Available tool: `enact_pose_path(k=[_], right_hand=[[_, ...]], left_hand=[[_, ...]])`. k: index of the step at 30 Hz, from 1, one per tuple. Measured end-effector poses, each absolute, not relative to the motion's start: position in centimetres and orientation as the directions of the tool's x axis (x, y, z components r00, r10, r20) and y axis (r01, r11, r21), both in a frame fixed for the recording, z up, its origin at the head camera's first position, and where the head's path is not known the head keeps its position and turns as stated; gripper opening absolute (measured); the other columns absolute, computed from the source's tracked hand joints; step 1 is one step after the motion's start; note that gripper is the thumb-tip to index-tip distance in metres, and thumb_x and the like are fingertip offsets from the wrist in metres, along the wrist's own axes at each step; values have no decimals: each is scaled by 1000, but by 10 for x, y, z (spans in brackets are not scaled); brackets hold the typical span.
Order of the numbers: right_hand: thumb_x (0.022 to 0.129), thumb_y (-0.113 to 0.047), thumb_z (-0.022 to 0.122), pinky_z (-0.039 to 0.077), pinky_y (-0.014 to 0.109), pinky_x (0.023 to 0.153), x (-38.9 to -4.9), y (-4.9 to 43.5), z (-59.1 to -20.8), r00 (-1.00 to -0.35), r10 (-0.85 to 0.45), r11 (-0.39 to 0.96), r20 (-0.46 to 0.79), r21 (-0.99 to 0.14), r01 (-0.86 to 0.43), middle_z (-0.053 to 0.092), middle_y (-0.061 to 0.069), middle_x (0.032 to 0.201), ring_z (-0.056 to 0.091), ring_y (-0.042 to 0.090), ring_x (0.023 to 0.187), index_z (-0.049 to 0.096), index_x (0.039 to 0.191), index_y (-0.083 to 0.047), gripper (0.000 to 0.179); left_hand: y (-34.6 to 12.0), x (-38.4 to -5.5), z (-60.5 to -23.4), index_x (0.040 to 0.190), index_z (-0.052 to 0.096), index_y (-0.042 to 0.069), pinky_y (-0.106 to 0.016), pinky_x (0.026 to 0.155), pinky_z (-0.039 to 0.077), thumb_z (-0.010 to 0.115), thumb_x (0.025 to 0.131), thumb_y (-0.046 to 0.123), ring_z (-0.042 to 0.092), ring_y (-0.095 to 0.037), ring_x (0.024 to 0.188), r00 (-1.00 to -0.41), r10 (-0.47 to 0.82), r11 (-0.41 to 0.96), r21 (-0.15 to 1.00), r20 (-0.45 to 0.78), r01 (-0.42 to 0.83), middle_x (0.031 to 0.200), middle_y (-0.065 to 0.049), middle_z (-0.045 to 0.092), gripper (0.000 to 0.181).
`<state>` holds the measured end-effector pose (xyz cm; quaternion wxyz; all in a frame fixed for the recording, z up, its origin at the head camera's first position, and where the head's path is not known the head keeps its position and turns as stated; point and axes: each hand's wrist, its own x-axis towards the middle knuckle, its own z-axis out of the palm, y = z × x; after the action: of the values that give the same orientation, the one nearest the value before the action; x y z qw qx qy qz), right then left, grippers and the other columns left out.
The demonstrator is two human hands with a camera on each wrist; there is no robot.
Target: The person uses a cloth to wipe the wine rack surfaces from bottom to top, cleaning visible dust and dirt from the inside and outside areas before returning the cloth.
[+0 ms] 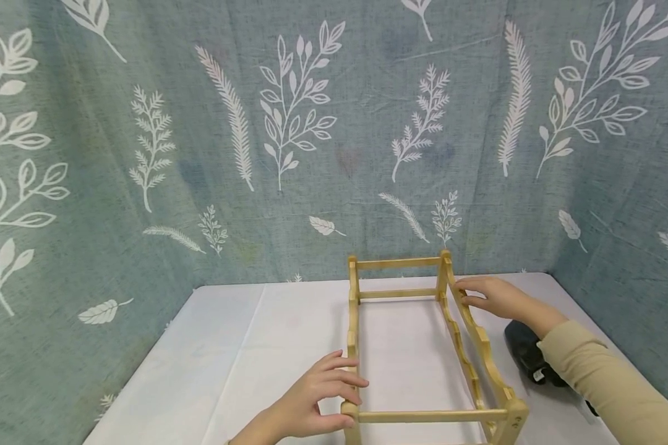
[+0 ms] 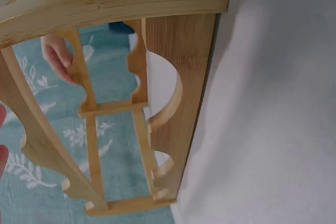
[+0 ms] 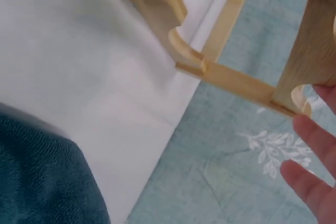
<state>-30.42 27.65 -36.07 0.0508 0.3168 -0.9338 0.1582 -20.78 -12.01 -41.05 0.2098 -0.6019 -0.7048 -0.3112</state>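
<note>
A light wooden rack point(image 1: 440, 416) with scalloped side rails stands lengthwise on the white-covered table. At its near left corner, my left hand point(image 1: 318, 395) touches the frame, fingers spread over the side rail and thumb by the front bar. Only that hand's fingertips point(image 2: 2, 153) show at the edge of the left wrist view. Across the rack, my right hand point(image 1: 495, 296) touches the far part of the right rail with loosely extended fingers. In the right wrist view, spread fingers point(image 3: 315, 135) lie beside the scalloped end of the wood.
A dark, soft-looking item point(image 1: 526, 349) with a small white tag lies right of the rack, partly behind the right sleeve point(image 1: 607, 377). The white table covering point(image 1: 289, 334) extends to the left. A green leaf-patterned curtain point(image 1: 334, 154) hangs behind and at both sides.
</note>
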Motion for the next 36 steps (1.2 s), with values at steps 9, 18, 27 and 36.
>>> enact_pose_path(k=[9,18,27,36], right_hand=[[88,-17,59,49,43,83,-286,288,-368,-756,-604,699,253,-288,-654,58,17,121,55,34,109,59,120,-5,34],[73,-7,71,49,26,63,-261,272,-374,-514,-690,594,511,-6,-804,66,-2,92,60,12,77,69,99,-11,27],[71,-13,73,46,23,62,-236,253,-377,-445,-660,599,605,67,-798,63,-11,81,55,6,71,68,88,-16,18],[72,-18,75,48,34,67,-211,246,-367,-564,-589,736,579,96,-670,66,-6,86,58,14,77,70,95,-15,24]], left_hand=[[-160,-235,-420,95,60,12,-38,109,26,59,88,19,44,-29,123,-365,665,13,478,652,878,117,-11,61,9],[-200,-279,-426,94,61,8,-28,102,32,49,89,-4,38,-18,129,-645,538,109,714,543,692,126,-21,53,18],[-203,-323,-422,111,63,6,-49,103,32,57,90,9,41,-29,125,-854,285,350,781,436,516,129,-14,54,22],[-179,-316,-393,126,52,4,-53,99,35,55,92,24,45,-37,121,-863,258,675,558,433,482,128,-18,53,40]])
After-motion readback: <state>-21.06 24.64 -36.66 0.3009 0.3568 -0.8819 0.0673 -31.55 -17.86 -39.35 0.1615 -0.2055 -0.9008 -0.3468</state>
